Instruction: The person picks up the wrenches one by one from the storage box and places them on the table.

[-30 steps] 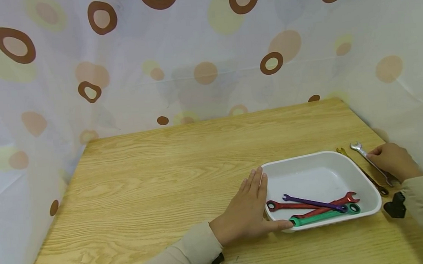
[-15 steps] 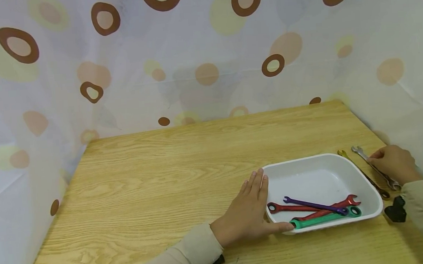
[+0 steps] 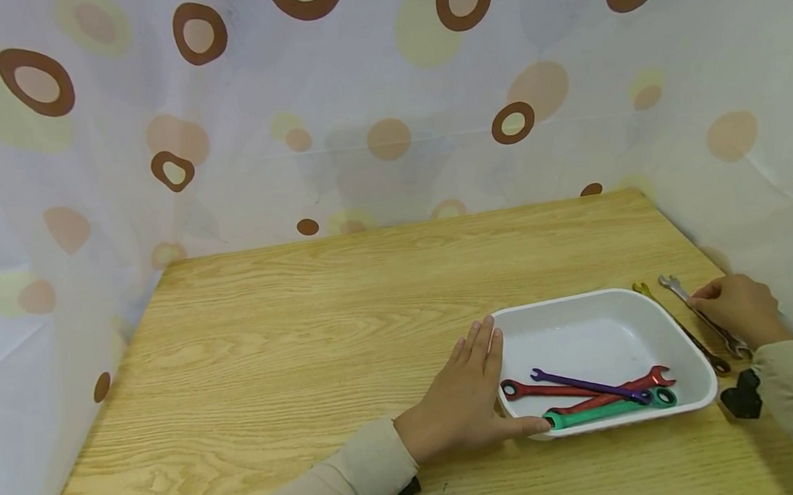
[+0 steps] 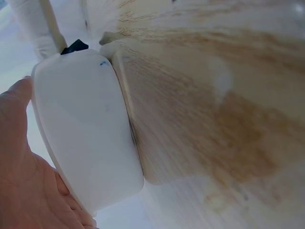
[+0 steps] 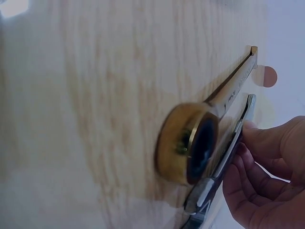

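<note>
My left hand [image 3: 456, 404] lies against the left end of the white tray [image 3: 575, 338], fingers straight along its side and thumb at the near rim. The left wrist view shows the tray's outer wall [image 4: 90, 129] beside the palm. To the tray's right, my right hand [image 3: 742, 306] pinches a silver wrench [image 3: 675, 288] between thumb and fingers, low over the table. A second silver wrench seems to lie against it; I cannot tell surely. A gold wrench [image 5: 174, 143] with a ring end rests parallel, between tray and hand.
Inside the tray's near side lie a purple wrench [image 3: 578, 378], a green wrench [image 3: 608, 408] and two red wrenches [image 3: 650, 379], overlapping. A patterned curtain [image 3: 386, 95] rises behind the wooden table [image 3: 305, 323] and along both sides.
The silver wrench and my right hand have shifted slightly down and right in the head view. My left hand keeps its place on the tray. The whole view has shifted a little.
</note>
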Demonstrator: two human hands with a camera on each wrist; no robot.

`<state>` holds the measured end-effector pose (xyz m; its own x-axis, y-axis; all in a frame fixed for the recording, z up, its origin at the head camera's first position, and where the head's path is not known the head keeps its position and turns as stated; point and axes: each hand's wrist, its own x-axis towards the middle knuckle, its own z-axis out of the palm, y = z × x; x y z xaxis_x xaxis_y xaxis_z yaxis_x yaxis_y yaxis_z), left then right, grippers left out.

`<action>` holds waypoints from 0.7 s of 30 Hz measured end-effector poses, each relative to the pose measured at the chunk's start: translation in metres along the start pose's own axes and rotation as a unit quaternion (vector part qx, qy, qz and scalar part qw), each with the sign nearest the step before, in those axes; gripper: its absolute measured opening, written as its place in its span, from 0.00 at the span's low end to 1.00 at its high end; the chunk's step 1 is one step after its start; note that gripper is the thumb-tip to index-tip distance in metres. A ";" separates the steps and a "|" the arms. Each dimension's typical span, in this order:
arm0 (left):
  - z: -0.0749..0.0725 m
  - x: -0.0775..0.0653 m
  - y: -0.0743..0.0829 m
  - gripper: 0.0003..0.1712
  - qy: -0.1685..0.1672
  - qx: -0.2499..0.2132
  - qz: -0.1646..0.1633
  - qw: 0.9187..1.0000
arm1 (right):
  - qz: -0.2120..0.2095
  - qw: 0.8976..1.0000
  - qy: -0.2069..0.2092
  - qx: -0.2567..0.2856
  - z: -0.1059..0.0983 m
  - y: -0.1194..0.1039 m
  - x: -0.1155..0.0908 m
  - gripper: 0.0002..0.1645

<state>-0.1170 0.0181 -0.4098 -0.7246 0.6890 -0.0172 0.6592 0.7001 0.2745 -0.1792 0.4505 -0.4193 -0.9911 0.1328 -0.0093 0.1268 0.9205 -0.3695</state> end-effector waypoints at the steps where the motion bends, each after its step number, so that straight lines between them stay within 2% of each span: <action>1: 0.000 0.000 0.000 0.68 0.000 -0.001 0.000 1.000 | 0.001 1.000 0.000 0.001 0.000 0.000 0.000 0.19; 15: 0.000 0.001 0.002 0.67 0.006 0.001 0.004 1.000 | 0.003 1.000 0.009 0.001 0.000 -0.001 -0.002 0.18; 21: 0.001 0.001 0.002 0.67 0.010 -0.001 0.004 1.000 | 0.001 1.000 0.015 0.000 -0.004 -0.001 -0.005 0.23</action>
<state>-0.1164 0.0206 -0.4102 -0.7224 0.6914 0.0039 0.6653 0.6936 0.2761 -0.1747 0.4502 -0.4148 -0.9893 0.1448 0.0183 0.1279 0.9205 -0.3692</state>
